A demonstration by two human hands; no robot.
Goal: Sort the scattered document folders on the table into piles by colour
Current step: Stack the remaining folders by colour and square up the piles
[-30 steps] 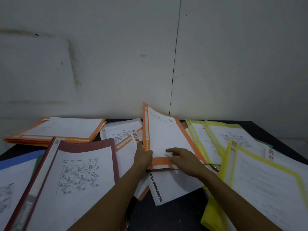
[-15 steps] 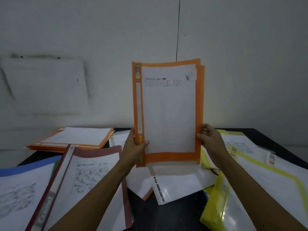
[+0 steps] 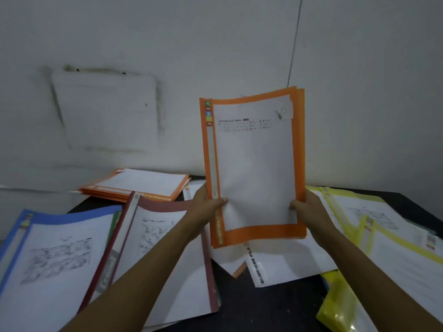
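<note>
- Fingers (image 3: 219, 202), both sets, state?
- Pinching. Thumbs showed in front, the rest hid behind.
- Layout, big first.
- Worktop (image 3: 275, 305) littered with folders; orange pile (image 3: 139, 185) far left by the wall; orange folder (image 3: 254, 164) upright over the middle, left hand (image 3: 206, 208) and right hand (image 3: 310, 212) each on a lower side edge.
- Doing it well?
- Probably tip it flat, carry it over the maroon folder (image 3: 167, 255), match spines, square the edges on the pile.
</note>
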